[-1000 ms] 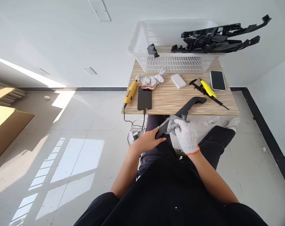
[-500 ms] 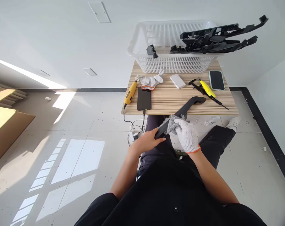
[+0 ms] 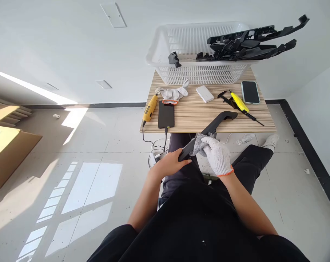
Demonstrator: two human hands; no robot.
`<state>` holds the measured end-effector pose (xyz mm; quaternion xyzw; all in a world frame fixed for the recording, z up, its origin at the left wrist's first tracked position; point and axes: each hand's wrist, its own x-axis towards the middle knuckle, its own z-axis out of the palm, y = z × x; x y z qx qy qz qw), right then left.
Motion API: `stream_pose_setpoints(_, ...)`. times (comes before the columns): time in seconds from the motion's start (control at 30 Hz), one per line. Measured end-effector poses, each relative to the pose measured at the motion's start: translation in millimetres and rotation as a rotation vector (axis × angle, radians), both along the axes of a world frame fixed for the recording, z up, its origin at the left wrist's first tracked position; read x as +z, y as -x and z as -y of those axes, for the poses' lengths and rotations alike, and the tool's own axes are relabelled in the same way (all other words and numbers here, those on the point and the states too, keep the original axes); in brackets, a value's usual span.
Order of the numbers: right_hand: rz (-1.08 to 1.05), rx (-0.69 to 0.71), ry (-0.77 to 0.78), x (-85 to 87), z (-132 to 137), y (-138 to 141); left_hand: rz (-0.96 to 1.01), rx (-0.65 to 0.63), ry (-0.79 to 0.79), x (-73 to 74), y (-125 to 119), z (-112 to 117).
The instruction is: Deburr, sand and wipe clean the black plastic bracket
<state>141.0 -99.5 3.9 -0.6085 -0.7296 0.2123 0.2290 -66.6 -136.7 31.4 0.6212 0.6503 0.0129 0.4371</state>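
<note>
A long black plastic part [image 3: 216, 124] slants from my lap up onto the front edge of the small wooden table [image 3: 197, 116]. My bare left hand [image 3: 170, 164] is closed round its near end. My right hand [image 3: 217, 155], in a white knit glove with an orange cuff, presses a grey cloth [image 3: 199, 143] against the middle of the part.
On the table lie a yellow rotary tool [image 3: 149, 107], a black phone [image 3: 166, 114], a spare pair of gloves [image 3: 172, 94], a white box [image 3: 205, 93], a yellow-handled tool [image 3: 239, 102] and another phone [image 3: 249, 92]. A white basket [image 3: 181, 69] at the back carries black plastic parts [image 3: 249, 43].
Both hands and the black part stay almost where they were; the gloved hand with the cloth has shifted slightly along the part. The view has tilted a little.
</note>
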Motion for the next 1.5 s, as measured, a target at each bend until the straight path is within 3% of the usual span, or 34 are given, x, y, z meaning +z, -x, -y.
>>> stream_pose_setpoints(0.73,-0.023,0.014,0.020,-0.4,-0.3,-2.5,-0.008,-0.002,-0.012,-0.2,-0.5,-0.1)
stream_pose_setpoints(0.97,-0.009,0.018,0.070,6.9,-5.2,-3.1,-0.016,0.004,-0.002,-1.5,1.3,0.4)
stream_pose_setpoints(1.17,-0.035,-0.014,-0.010,-4.9,-3.1,-5.5,-0.001,-0.002,-0.002,-0.9,1.6,-0.1)
stream_pose_setpoints(1.3,-0.090,0.037,-0.067,-13.7,-0.4,-3.9,0.004,-0.012,0.000,-1.3,1.2,-0.6)
stream_pose_setpoints(1.5,-0.096,0.063,-0.077,-15.3,-2.9,-2.8,-0.007,-0.007,0.014,-0.2,0.2,-1.2)
